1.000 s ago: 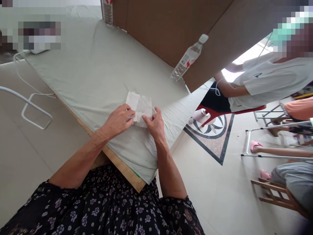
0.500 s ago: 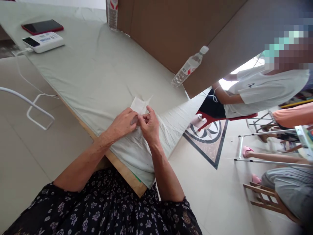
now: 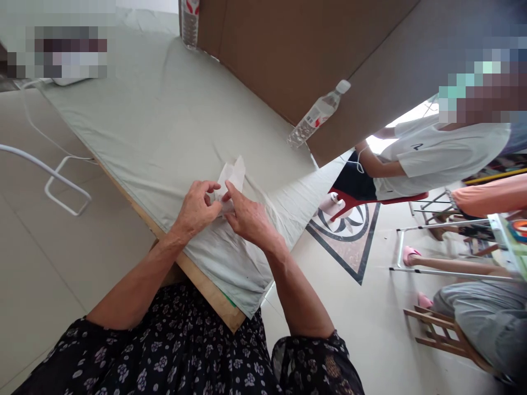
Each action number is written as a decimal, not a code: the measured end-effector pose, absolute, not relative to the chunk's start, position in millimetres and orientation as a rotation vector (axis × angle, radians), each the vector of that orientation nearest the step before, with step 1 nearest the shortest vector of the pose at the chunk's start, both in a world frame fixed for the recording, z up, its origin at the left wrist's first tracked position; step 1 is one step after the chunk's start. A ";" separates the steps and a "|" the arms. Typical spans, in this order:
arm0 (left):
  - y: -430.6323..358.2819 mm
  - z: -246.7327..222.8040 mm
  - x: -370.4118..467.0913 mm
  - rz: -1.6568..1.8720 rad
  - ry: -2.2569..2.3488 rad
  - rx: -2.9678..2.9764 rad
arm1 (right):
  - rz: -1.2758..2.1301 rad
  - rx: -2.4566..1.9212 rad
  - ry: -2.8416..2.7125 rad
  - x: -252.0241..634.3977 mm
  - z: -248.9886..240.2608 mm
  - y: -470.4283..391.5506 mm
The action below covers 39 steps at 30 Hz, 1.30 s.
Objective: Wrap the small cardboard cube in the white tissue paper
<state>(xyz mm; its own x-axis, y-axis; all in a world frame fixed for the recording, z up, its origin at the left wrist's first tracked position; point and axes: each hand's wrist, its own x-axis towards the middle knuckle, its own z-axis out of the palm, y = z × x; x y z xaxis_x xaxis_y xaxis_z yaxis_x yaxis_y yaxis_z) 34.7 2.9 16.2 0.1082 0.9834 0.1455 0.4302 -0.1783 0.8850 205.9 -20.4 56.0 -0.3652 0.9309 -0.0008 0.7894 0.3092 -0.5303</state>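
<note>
A thin white tissue (image 3: 233,173) lies crumpled near the corner of the cloth-covered table (image 3: 135,115). My left hand (image 3: 200,207) is at its left lower edge, fingers curved, with thumb and fingertips touching or just over the tissue. From the right, my right hand (image 3: 247,213) reaches onto the same tissue, its thumb and index finger bent around the near part. The fingers of both hands partly hide the tissue's lower end. Whether either hand pinches it is hard to tell.
A water bottle (image 3: 319,114) leans against a large brown cardboard panel (image 3: 263,60); another bottle (image 3: 190,24) stands farther back. A white cable (image 3: 45,131) hangs off the left edge. A person in a white shirt (image 3: 448,151) sits at the right, other people lower down.
My right hand has turned flatter and its wrist has shifted right. My left hand has moved slightly left, its fingers opening more. The tissue's upper part now stands up in a different fold.
</note>
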 end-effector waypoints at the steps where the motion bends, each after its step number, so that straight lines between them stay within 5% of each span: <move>1: 2.8 18.1 37.5 1.007 1.428 1.698 | 0.634 -1.547 -2.295 205.3 56.8 -19.4; 6: 1.9 22.9 49.5 0.863 1.444 1.761 | 0.931 -1.338 -2.088 229.2 51.7 -11.6; 15: 2.8 24.7 46.9 0.789 1.398 1.877 | 1.287 -1.600 -1.152 246.7 21.0 33.4; 32: 11.7 24.9 42.6 0.661 1.308 2.005 | 1.328 -1.215 -1.305 220.1 13.6 70.7; 39: -4.9 11.8 43.1 0.988 1.574 1.867 | 1.190 -1.179 -1.539 222.4 26.2 35.3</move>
